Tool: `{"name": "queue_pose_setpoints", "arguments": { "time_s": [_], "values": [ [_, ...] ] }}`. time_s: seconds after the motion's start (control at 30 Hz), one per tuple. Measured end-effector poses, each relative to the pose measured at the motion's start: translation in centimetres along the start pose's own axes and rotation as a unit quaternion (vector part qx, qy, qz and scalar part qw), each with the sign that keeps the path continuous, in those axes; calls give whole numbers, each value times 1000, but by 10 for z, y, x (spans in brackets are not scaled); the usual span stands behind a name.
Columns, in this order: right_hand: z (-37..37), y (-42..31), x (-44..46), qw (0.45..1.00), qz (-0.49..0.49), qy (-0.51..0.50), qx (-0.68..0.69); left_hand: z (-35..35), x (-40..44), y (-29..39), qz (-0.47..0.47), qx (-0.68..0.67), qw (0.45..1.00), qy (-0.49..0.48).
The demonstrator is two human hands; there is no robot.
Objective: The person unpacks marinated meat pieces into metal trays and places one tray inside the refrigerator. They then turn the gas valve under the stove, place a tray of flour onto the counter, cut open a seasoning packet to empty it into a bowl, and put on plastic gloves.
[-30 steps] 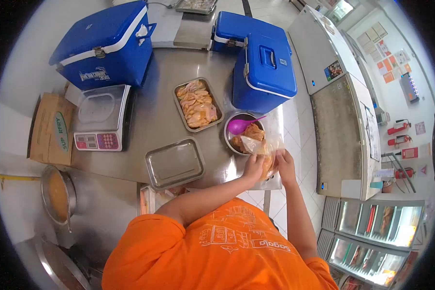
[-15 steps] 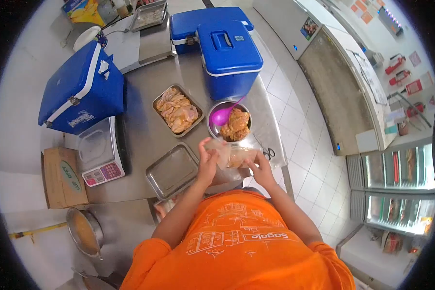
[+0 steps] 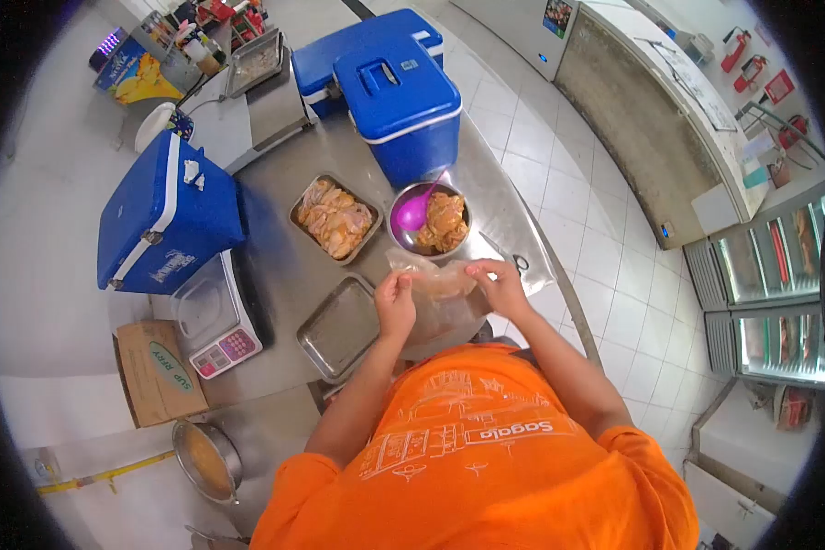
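Pinching a clear plastic bag (image 3: 446, 283) from both sides, the left grip (image 3: 396, 291) and the right grip (image 3: 488, 278) were closed on its film, thumbs and fingers pressed together, with the bag stretched between them. A loose flap rose beyond the left grip, and the rest hung below both, toward the body. Whether anything lay inside could not be made out.

The film looked thin and creased, so it would likely handle as light, limp and easily torn, and slippery if grease had reached it. The best hold seemed to be near the two side edges, with fingertips rather than nails, keeping the middle free.

Just beyond the grips on the tabletop (image 3: 492, 197), a metal bowl (image 3: 402, 237) held coated meat pieces (image 3: 445, 223) and a purple ladle (image 3: 412, 214). Scissors (image 3: 522, 262) lay just past the right grip. To the left of the left grip sat a shallow tray (image 3: 339, 321); farther out from that grip stood a meat-filled tray (image 3: 365, 242), apart from both hands.
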State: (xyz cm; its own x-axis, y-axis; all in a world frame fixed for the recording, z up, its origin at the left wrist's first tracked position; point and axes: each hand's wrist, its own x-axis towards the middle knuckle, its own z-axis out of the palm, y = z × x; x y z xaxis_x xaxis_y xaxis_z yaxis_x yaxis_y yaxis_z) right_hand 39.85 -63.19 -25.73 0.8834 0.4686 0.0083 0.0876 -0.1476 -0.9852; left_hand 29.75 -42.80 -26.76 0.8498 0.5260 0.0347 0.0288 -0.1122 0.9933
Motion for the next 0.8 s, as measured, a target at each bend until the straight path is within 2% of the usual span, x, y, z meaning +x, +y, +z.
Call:
{"name": "queue_pose_setpoints", "arguments": {
  "time_s": [0.03, 0.07, 0.1, 0.2, 0.27, 0.33, 0.4, 0.43, 0.5, 0.53, 0.63, 0.7, 0.73, 0.77, 0.8],
  "values": [
    [-2, 0, -3, 1000, 18, -9, 2, -2, -5, -1, -4, -12, 1000, 0],
    [-1, -2, -4, 997, -73, 19, -17, -1, 2, 0, 4, -28, 1000, 3],
    [-3, -4, 3, 998, -54, 8, -19, 0, 8, 1, 10, -43, 999, 5],
    [-4, 3, 3, 999, 5, -10, -37, 6, 34, -4, -104, -76, 992, -15],
    [-2, 1, 5, 1000, 9, -10, -10, 13, 49, -23, -97, 9, 995, 32],
    [4, 3, 3, 1000, 20, -6, 21, 14, 50, -22, -2, 85, 994, 64],
    [7, 8, 7, 998, 30, 10, 52, 10, 46, -14, 186, 146, 969, 76],
    [6, 4, 8, 998, 32, 5, 62, 8, 42, -2, 218, 196, 956, -14],
    [5, -1, 7, 996, 37, -8, 81, 1, 29, 17, 271, 292, 897, -190],
    [3, 2, 7, 998, 0, -23, 56, -1, 27, 15, 248, 273, 903, -219],
    [-1, -3, 1, 997, 14, -72, -5, 3, 24, -1, 167, 220, 917, -289],
    [2, 2, 6, 978, -185, 3, -99, 7, 31, -28, 150, 233, 915, -293],
    [2, 9, 8, 985, -153, -6, -82, 6, 33, -44, 155, 260, 908, -288],
    [2, 14, 11, 991, -119, -17, -66, 5, 36, -38, 125, 253, 911, -300],
    [2, 11, 14, 991, -123, -11, -42, 3, 38, -32, 90, 244, 913, -314]
  ]
}}
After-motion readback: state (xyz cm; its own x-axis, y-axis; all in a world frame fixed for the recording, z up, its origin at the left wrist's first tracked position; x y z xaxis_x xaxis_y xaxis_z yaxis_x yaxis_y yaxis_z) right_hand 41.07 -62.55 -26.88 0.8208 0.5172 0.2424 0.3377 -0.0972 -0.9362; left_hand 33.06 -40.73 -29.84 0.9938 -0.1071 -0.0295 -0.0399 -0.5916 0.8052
